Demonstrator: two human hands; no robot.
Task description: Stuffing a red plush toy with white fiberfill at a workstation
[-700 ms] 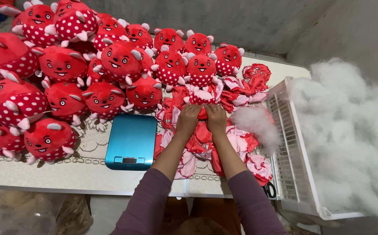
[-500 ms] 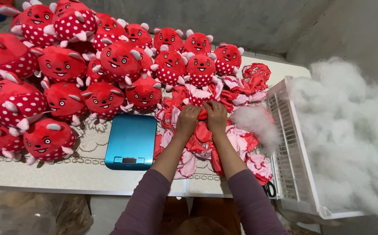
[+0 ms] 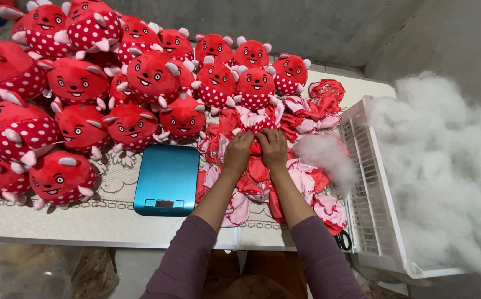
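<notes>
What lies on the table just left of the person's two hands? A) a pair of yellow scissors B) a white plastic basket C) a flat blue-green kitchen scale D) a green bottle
C: the flat blue-green kitchen scale lies just left of the left hand, beside the right hand.

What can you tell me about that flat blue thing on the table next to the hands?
The blue scale is a flat, shiny, teal rectangle with rounded corners, like glass or smooth plastic. A small dark display strip sits along its near edge. Nothing lies on top of it. It rests flat on the lace-patterned tablecloth, between the stuffed red toys and the pile of unstuffed red skins. The left hand is close but not touching it.
</notes>
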